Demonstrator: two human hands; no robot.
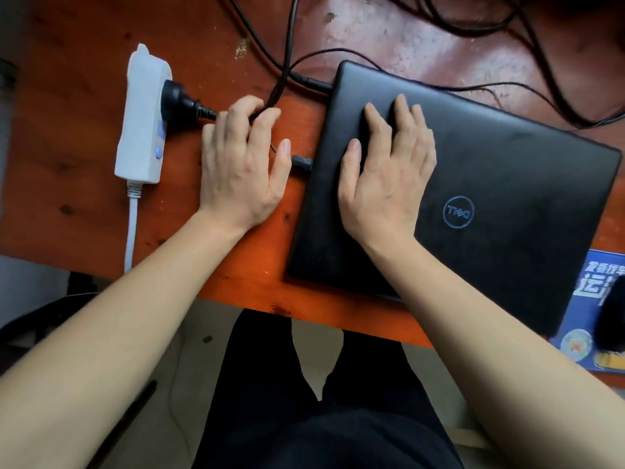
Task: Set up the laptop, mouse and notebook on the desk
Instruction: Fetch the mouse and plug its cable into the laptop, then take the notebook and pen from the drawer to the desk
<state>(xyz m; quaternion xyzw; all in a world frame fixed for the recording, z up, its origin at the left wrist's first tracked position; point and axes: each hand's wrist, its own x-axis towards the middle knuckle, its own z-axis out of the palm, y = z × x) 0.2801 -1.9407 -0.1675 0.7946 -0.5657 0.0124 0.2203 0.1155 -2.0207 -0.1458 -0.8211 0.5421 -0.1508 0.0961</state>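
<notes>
A black laptop [490,184] lies closed on the orange wooden desk [77,130], turned at an angle. My right hand [385,177] rests flat on its lid near the left edge, fingers spread. My left hand [243,164] is on the desk just left of the laptop, its fingers curled around a black cable [280,82]. A small black plug [302,162] sits in the laptop's left side, beside my left thumb. A thicker black plug [314,83] enters the laptop's far left corner. A black mouse [614,319] lies on a blue mouse pad [581,340] at the right edge.
A white power strip [143,116] lies at the left with a black plug [179,98] in it and a white cord hanging off the front edge. Several black cables [507,25] loop across the worn far side of the desk. My legs in black trousers are below the desk.
</notes>
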